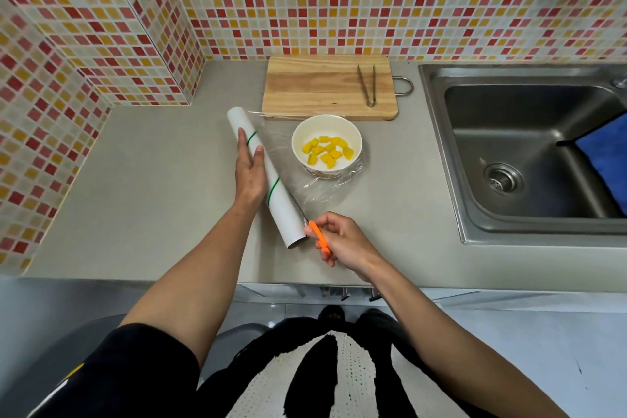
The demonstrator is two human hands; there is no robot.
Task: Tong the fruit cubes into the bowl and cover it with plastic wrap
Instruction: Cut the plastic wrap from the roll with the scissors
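Note:
A white bowl [326, 128] holding several yellow fruit cubes [327, 150] stands on the counter in front of the wooden cutting board [305, 88]. Clear plastic wrap [314, 190] stretches from the white roll [271, 180] across to the bowl, lying over it and on the counter. My left hand [250, 169] rests flat on the roll, pressing it down. My right hand [342, 241] grips an orange-handled blade [319, 236] whose thin metal edge runs along the roll's right side. Metal tongs [368, 85] lie on the board.
A steel sink [529, 153] sits to the right with a blue cloth [604, 156] in it. Mosaic-tiled walls close off the back and left. The counter's front edge is just below my right wrist.

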